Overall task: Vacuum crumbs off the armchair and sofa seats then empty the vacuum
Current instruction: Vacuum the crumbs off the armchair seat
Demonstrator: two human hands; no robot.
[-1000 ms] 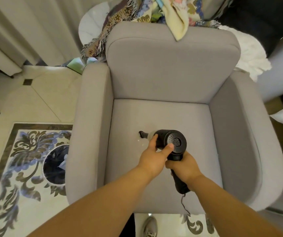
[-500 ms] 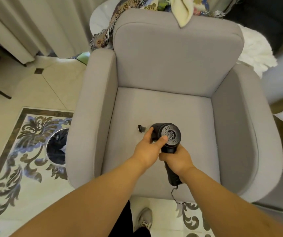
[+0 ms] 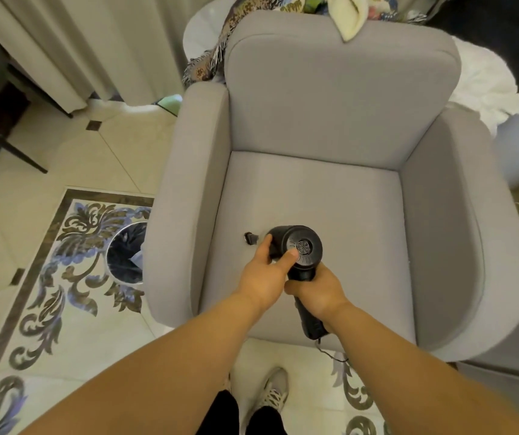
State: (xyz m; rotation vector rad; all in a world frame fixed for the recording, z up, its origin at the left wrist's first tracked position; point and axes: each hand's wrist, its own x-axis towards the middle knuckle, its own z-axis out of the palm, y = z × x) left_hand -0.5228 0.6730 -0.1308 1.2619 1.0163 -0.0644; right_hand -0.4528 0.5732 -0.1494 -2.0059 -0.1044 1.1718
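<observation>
Both hands: on one small black handheld vacuum [image 3: 296,246] over the armchair [image 3: 330,120] seat.
Right hand [image 3: 318,291]: grip closed round the handle, which sticks out toward the near edge, thin cord dangling off it.
Left hand [image 3: 266,277]: fingers curled on the barrel, thumb on the round vented back cap.
Looks: matte black, stubby drum body, narrow nozzle.
Pointing: long axis runs left-right, nozzle tip aimed left, low at the cushion.
Spot: near-left part of the seat.
Seat: plain grey fabric.
Room: cream tile floor [image 3: 73,164] with dark floral inlay, pale curtains [image 3: 79,42] far left, patterned throw [image 3: 252,17] over the chair back.
</observation>
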